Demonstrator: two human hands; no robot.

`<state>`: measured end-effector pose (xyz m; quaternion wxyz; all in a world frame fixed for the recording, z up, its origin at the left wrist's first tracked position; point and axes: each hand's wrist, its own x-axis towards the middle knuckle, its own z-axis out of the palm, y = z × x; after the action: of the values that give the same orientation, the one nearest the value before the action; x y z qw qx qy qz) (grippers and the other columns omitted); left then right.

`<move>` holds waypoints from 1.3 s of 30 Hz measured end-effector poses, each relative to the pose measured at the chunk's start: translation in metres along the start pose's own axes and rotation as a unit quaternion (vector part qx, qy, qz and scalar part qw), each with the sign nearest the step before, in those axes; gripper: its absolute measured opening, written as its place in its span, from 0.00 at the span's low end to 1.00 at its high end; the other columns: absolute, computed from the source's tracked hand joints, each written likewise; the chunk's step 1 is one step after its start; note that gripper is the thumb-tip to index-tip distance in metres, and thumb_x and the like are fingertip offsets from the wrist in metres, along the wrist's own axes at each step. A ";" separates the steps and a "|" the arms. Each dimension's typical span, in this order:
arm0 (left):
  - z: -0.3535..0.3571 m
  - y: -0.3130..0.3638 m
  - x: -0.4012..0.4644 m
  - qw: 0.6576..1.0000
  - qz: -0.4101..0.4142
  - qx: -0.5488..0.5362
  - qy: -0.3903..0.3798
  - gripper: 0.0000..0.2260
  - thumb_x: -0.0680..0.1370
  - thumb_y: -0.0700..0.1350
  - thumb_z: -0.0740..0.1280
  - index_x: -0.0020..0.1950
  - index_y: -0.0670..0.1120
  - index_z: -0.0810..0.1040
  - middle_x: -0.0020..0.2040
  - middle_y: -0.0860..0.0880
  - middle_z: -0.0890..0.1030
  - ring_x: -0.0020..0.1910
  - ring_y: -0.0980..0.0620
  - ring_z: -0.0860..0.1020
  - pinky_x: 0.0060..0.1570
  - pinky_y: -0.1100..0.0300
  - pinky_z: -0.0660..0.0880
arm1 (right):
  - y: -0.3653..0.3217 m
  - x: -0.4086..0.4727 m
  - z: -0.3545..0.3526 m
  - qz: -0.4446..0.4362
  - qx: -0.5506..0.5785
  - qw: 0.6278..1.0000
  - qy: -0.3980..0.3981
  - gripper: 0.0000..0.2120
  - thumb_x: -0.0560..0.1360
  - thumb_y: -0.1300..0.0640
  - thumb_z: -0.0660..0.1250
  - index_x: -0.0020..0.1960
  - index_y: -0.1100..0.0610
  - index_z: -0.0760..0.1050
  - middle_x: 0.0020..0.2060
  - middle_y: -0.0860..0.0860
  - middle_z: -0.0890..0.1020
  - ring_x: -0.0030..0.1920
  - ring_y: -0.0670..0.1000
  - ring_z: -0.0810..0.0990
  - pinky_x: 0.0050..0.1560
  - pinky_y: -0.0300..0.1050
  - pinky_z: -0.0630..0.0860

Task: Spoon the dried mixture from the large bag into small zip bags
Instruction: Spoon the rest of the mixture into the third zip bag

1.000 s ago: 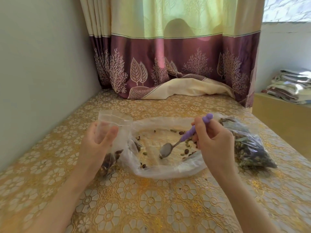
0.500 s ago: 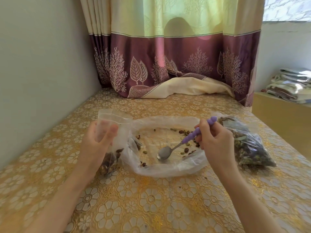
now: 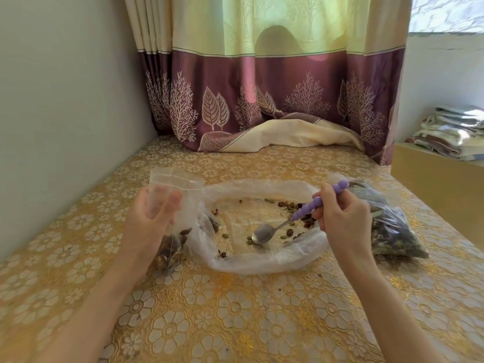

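Spoon (image 3: 288, 220) in the right hand (image 3: 343, 218) is dipping into the large bag (image 3: 262, 260), which is lying spread open near the middle of the table (image 3: 235, 323). The right hand's fingers are curling round the purple beaded handle, and the metal bowl is resting low on the bag's floor among a few scattered bits of dried mixture (image 3: 290, 208). Whether the bowl is carrying anything cannot be told.

The left hand (image 3: 152, 218) is holding a small zip bag (image 3: 170, 205) upright just beside the large bag's left edge, thumb in front and fingers behind the clear plastic, pinching it below its open mouth. A brown heap of mixture is sitting in the bottom of that small bag, which is touching the table.

Another filled bag (image 3: 392, 231) is lying toward the table's right edge, partly behind the right hand. A curtain (image 3: 262, 100) is hanging along the far edge, its hem pooling on the table.
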<state>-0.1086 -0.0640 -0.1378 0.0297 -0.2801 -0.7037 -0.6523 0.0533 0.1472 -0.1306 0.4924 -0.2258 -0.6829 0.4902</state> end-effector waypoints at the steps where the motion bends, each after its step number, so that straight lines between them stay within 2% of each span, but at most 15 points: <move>1: 0.000 -0.001 0.000 1.000 -0.002 -0.002 0.001 0.32 0.58 0.78 0.62 0.50 0.57 0.73 0.44 0.48 0.81 0.38 0.54 0.79 0.40 0.60 0.76 | 0.000 0.000 0.000 -0.003 -0.004 1.000 0.001 0.18 0.80 0.57 0.59 0.33 0.59 0.75 0.25 0.47 0.82 0.25 0.41 0.74 0.35 0.39 0.70; 3: -0.001 -0.001 0.000 1.000 -0.003 -0.004 0.002 0.32 0.57 0.78 0.62 0.50 0.57 0.73 0.44 0.49 0.81 0.39 0.52 0.80 0.41 0.58 0.77 | 0.000 0.000 -0.001 -0.015 -0.011 1.000 0.008 0.19 0.80 0.57 0.59 0.32 0.58 0.75 0.24 0.45 0.81 0.24 0.42 0.73 0.30 0.34 0.69; 5: -0.001 -0.002 0.000 1.000 0.000 -0.004 0.001 0.33 0.57 0.78 0.62 0.51 0.57 0.73 0.44 0.48 0.81 0.39 0.51 0.79 0.41 0.57 0.77 | 0.000 0.000 -0.002 -0.019 -0.014 1.000 0.015 0.18 0.80 0.57 0.59 0.32 0.57 0.75 0.23 0.44 0.80 0.23 0.42 0.71 0.28 0.32 0.69; 7: -0.001 -0.001 0.001 1.000 0.001 -0.007 -0.002 0.34 0.57 0.78 0.62 0.51 0.56 0.73 0.45 0.49 0.81 0.39 0.54 0.80 0.38 0.61 0.77 | 0.000 0.000 -0.001 -0.008 -0.003 1.000 0.005 0.18 0.80 0.57 0.59 0.33 0.58 0.75 0.24 0.46 0.82 0.25 0.41 0.73 0.31 0.35 0.70; 10: 0.000 0.000 0.001 1.000 0.004 -0.014 -0.002 0.35 0.57 0.78 0.63 0.52 0.55 0.73 0.45 0.51 0.81 0.36 0.60 0.80 0.33 0.68 0.76 | -0.002 -0.004 0.007 0.021 0.025 0.999 -0.027 0.17 0.80 0.57 0.60 0.34 0.59 0.76 0.25 0.49 0.82 0.26 0.39 0.75 0.30 0.30 0.70; 15: 0.002 0.000 -0.001 1.000 0.005 -0.030 -0.008 0.30 0.60 0.74 0.65 0.52 0.55 0.73 0.45 0.53 0.82 0.40 0.61 0.81 0.34 0.71 0.75 | -0.002 -0.015 0.021 0.070 0.073 0.990 -0.098 0.16 0.80 0.57 0.60 0.35 0.60 0.76 0.30 0.54 0.84 0.25 0.46 0.74 0.24 0.35 0.69; 18: 0.002 -0.001 -0.001 0.999 -0.005 -0.041 -0.007 0.30 0.61 0.73 0.66 0.53 0.55 0.74 0.45 0.53 0.83 0.42 0.58 0.82 0.36 0.66 0.78 | -0.003 -0.020 0.028 0.078 0.083 0.986 -0.119 0.15 0.80 0.57 0.62 0.37 0.61 0.77 0.30 0.52 0.84 0.26 0.47 0.77 0.24 0.37 0.72; 21: 0.002 -0.003 -0.002 0.999 -0.017 -0.043 -0.014 0.30 0.60 0.75 0.65 0.54 0.58 0.74 0.46 0.54 0.83 0.46 0.53 0.82 0.44 0.52 0.79 | -0.006 -0.025 0.035 0.071 0.086 0.986 -0.124 0.15 0.79 0.58 0.64 0.36 0.61 0.79 0.30 0.52 0.84 0.27 0.49 0.79 0.26 0.37 0.73; 24: 0.002 -0.005 -0.001 0.998 -0.030 -0.054 -0.025 0.28 0.61 0.74 0.65 0.53 0.59 0.75 0.47 0.52 0.83 0.47 0.49 0.82 0.49 0.41 0.78 | -0.010 -0.029 0.041 0.070 0.097 0.984 -0.131 0.17 0.78 0.58 0.65 0.32 0.54 0.80 0.30 0.52 0.84 0.28 0.49 0.80 0.27 0.37 0.75; 26: 0.003 -0.005 -0.001 0.997 -0.032 -0.066 -0.038 0.26 0.64 0.73 0.66 0.54 0.59 0.76 0.49 0.50 0.83 0.49 0.47 0.82 0.51 0.36 0.75 | -0.011 -0.031 0.042 0.093 0.111 0.977 -0.154 0.18 0.78 0.58 0.65 0.30 0.54 0.81 0.32 0.53 0.85 0.29 0.50 0.81 0.30 0.38 0.77; 30: 0.004 -0.005 -0.002 0.997 -0.027 -0.063 -0.048 0.24 0.65 0.72 0.65 0.54 0.60 0.76 0.48 0.51 0.83 0.50 0.49 0.82 0.53 0.38 0.76 | -0.015 -0.030 0.039 0.175 0.130 0.956 -0.198 0.22 0.79 0.60 0.63 0.27 0.53 0.83 0.32 0.53 0.85 0.31 0.47 0.82 0.32 0.36 0.78; 33: 0.004 -0.005 -0.002 0.996 -0.030 -0.069 -0.047 0.26 0.63 0.73 0.66 0.53 0.59 0.76 0.47 0.50 0.83 0.49 0.48 0.82 0.54 0.38 0.75 | -0.015 -0.026 0.035 0.245 0.158 0.937 -0.194 0.25 0.79 0.61 0.62 0.25 0.58 0.81 0.30 0.55 0.84 0.30 0.47 0.83 0.30 0.35 0.78; 36: 0.004 -0.003 -0.003 0.996 -0.023 -0.076 -0.040 0.28 0.61 0.73 0.67 0.53 0.58 0.76 0.47 0.51 0.83 0.48 0.48 0.82 0.54 0.42 0.76 | -0.013 -0.021 0.030 0.287 0.169 0.929 -0.162 0.23 0.79 0.63 0.61 0.27 0.59 0.80 0.30 0.56 0.84 0.28 0.47 0.82 0.28 0.35 0.77; 39: 0.002 -0.002 -0.002 0.998 -0.006 -0.053 -0.029 0.29 0.60 0.75 0.66 0.53 0.58 0.75 0.46 0.53 0.83 0.47 0.49 0.82 0.52 0.47 0.78 | -0.011 -0.015 0.024 0.304 0.185 0.927 -0.119 0.15 0.79 0.63 0.61 0.35 0.64 0.78 0.29 0.56 0.84 0.27 0.47 0.80 0.26 0.35 0.75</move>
<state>-0.1067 -0.0630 -0.1410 -0.0096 -0.2956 -0.6706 -0.6803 0.0394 0.1202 -0.1282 0.2678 -0.2679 -0.5321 0.7572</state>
